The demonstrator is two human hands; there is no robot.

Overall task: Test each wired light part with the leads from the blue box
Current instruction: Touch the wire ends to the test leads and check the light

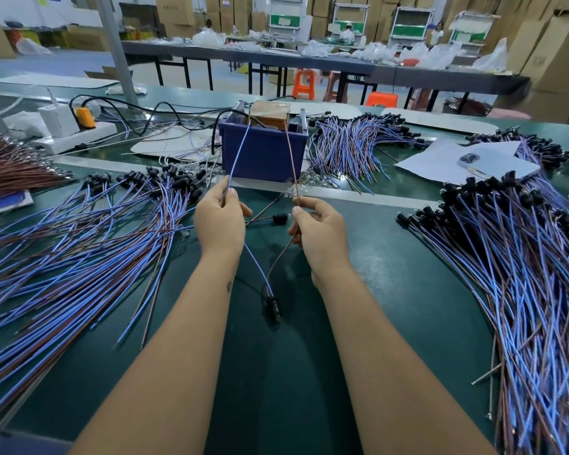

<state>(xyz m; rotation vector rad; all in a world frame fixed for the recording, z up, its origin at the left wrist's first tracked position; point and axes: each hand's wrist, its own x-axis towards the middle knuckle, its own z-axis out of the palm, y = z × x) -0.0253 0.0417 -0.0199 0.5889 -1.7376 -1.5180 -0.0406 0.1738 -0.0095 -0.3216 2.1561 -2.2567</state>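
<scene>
1. Your left hand [220, 221], centre frame, pinches the blue lead [239, 152] together with a blue wire.
2. Your right hand [319, 231] pinches the brown lead [291, 152] with a brown wire.
3. Both leads rise to the blue box [263, 152], upper centre.
4. The light part [273, 305] hangs below your hands on its two wires, above the green table [391, 290].

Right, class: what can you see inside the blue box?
Inside the blue box sits a brownish block, its top showing above the rim. A blue lead and a brown lead rise from there. The box walls hide its lower part and the lead connections.
</scene>
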